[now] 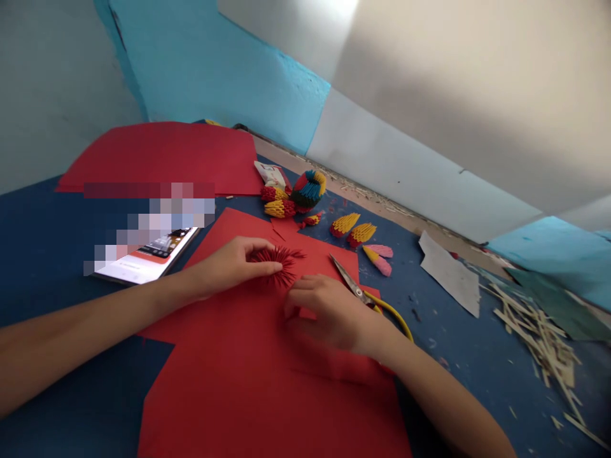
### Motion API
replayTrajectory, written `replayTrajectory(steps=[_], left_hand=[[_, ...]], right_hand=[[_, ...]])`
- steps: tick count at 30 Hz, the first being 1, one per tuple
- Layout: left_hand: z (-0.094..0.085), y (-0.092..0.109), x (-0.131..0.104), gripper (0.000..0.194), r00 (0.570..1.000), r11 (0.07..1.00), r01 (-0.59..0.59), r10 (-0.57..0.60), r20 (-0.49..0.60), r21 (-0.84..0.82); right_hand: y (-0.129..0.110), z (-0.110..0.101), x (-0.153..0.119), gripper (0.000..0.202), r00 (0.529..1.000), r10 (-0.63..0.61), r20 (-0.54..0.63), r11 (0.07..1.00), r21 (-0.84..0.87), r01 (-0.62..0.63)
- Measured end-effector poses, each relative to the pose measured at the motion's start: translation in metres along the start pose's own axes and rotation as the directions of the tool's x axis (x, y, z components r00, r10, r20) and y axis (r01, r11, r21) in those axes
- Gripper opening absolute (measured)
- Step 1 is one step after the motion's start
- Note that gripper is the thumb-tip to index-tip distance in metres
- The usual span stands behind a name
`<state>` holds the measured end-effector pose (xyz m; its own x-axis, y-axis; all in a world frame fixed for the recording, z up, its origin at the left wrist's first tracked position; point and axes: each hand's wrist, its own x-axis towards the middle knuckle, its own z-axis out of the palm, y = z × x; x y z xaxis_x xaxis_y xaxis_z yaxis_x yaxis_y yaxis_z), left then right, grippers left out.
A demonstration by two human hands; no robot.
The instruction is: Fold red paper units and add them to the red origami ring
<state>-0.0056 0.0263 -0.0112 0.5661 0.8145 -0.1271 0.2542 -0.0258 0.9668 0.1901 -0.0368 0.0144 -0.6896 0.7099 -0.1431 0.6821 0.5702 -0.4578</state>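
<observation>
- The left hand [241,259] had its fingers pinching the spiky red piece [273,257], over the red paper [229,381] midway across the surface [42,254].
- The right hand [329,312] was just beside it, fingers curled and blurred; I couldn't tell whether they pinched anything.
- I judged the spikes were being worked on; the next move seemed to call for a steady left pinch and careful right fingers.
- I counted one spiky piece, one phone [155,251] towards the surface's left edge, and one pair of scissors [350,278] at the paper's right edge.
- Towards the far edge: one ring [305,192], four larger red-and-yellow cones [345,223], one smaller, two pink-and-yellow cones [379,261].
</observation>
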Motion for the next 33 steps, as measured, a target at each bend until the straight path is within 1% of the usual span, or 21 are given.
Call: replayTrajectory(steps=[3, 6, 8, 10, 12, 13, 15, 17, 20, 24, 26, 28, 31, 33], left_hand=[[0.000, -0.001, 0.000, 0.021, 1.000, 1.000, 0.006, -0.006, 0.003, -0.009], [0.000, -0.002, 0.001, 0.023, 1.000, 0.999, 0.018, -0.017, 0.016, -0.038], [0.000, -0.003, 0.002, 0.024, 1.000, 0.999, 0.020, -0.019, 0.012, -0.049], [0.001, -0.003, 0.002, 0.024, 1.000, 0.998, 0.011, -0.011, 0.006, -0.056], [0.001, -0.002, 0.001, 0.023, 1.000, 0.997, 0.005, -0.005, 0.009, -0.074], [0.001, -0.001, 0.001, 0.022, 1.000, 0.996, 0.008, -0.007, 0.014, -0.088], [0.002, 0.001, 0.001, 0.021, 1.000, 0.993, 0.028, -0.027, 0.010, -0.117], [0.003, 0.002, 0.000, 0.021, 0.999, 0.989, 0.053, -0.053, 0.001, -0.137], [0.004, 0.004, 0.000, 0.022, 0.996, 0.984, 0.093, -0.094, -0.004, -0.149], [0.005, 0.002, 0.001, 0.028, 0.990, 0.977, 0.139, -0.140, 0.006, -0.162], [0.005, 0.001, 0.002, 0.031, 0.989, 0.978, 0.148, -0.146, 0.029, -0.150], [0.003, 0.000, 0.002, 0.031, 0.989, 0.983, 0.141, -0.134, 0.060, -0.120], [0.001, -0.002, 0.003, 0.028, 0.986, 0.987, 0.125, -0.113, 0.119, -0.098], [0.000, -0.003, 0.004, 0.029, 0.985, 0.988, 0.126, -0.114, 0.131, -0.090]], right_hand=[[-0.001, -0.004, -0.001, 0.009, 0.999, -0.018, -0.048, 0.998, 0.056, 0.021], [0.001, -0.013, -0.005, 0.005, 0.993, -0.014, -0.116, 0.981, 0.190, 0.036], [0.006, -0.020, -0.007, 0.003, 0.985, 0.039, -0.169, 0.953, 0.303, 0.014], [0.015, -0.024, -0.007, 0.004, 0.957, 0.139, -0.256, 0.922, 0.385, -0.031], [0.025, -0.025, -0.005, 0.012, 0.917, 0.254, -0.309, 0.867, 0.492, -0.075], [0.030, -0.024, -0.003, 0.015, 0.907, 0.298, -0.297, 0.821, 0.565, -0.085], [0.038, -0.020, 0.001, 0.019, 0.908, 0.339, -0.246, 0.711, 0.700, -0.076], [0.043, -0.016, 0.006, 0.019, 0.912, 0.350, -0.214, 0.620, 0.783, -0.055], [0.046, -0.010, 0.010, 0.019, 0.906, 0.367, -0.213, 0.556, 0.830, -0.030], [0.047, -0.007, 0.012, 0.020, 0.899, 0.383, -0.214, 0.537, 0.843, -0.027], [0.049, -0.005, 0.012, 0.020, 0.898, 0.384, -0.215, 0.531, 0.847, -0.025], [0.050, -0.004, 0.012, 0.020, 0.898, 0.382, -0.220, 0.540, 0.841, -0.023], [0.053, -0.001, 0.013, 0.018, 0.895, 0.373, -0.245, 0.580, 0.814, -0.019], [0.054, 0.000, 0.013, 0.016, 0.893, 0.372, -0.254, 0.591, 0.806, -0.017]])
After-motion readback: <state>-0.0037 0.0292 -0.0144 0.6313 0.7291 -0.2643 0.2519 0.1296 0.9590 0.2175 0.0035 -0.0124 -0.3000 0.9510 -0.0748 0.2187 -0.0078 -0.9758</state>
